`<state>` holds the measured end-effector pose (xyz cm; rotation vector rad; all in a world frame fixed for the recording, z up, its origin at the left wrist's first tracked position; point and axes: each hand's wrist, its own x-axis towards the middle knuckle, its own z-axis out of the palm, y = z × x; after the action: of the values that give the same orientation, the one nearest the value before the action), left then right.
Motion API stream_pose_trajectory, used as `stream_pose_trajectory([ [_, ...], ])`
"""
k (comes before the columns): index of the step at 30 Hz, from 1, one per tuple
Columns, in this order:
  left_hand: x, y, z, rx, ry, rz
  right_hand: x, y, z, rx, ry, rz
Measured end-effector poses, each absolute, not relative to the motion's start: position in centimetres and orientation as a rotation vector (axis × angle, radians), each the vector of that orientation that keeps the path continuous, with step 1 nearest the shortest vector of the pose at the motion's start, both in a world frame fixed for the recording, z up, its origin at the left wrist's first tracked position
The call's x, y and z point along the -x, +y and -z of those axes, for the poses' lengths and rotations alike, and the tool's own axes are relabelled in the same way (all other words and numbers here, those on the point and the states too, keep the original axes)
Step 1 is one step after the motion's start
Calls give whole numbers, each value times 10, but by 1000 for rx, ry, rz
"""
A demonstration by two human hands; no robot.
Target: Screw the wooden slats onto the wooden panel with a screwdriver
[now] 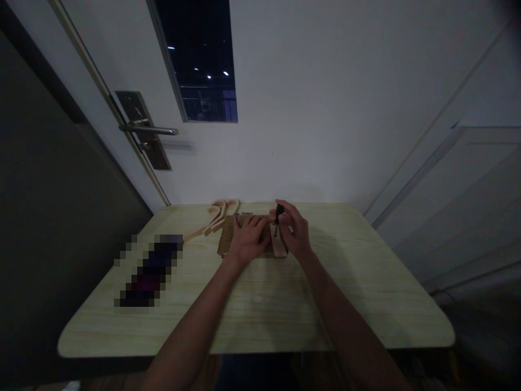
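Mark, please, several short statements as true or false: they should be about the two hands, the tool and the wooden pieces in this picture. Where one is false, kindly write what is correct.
1. The right hand holds a tool with a black handle. True.
2. The tool's shaft points upward. False: it points downward, toward a pale wooden piece.
3. The left hand lies on a brown board. True.
4. Curved wooden pieces lie on the table, beyond the left hand and to its left. True.
5. Both hands hold the tool. False: only the right hand does.
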<state>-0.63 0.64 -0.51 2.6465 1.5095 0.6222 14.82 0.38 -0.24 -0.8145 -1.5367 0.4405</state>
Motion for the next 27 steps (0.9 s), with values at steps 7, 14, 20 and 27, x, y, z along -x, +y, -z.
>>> stream_pose_trajectory([
  [7,6,7,6,-2652,1521,-618,-148,13,10,917,-1436,-316],
  [14,7,8,7,-2663,1501,-643,-150,5,4,817,-1484,-437],
  [20,6,8,9,-2656,1515,-664,-150,8,4,919,-1401,-318],
  [27,6,7,7,-2659,1512,-647,-150,5,2,867,-1505,-317],
])
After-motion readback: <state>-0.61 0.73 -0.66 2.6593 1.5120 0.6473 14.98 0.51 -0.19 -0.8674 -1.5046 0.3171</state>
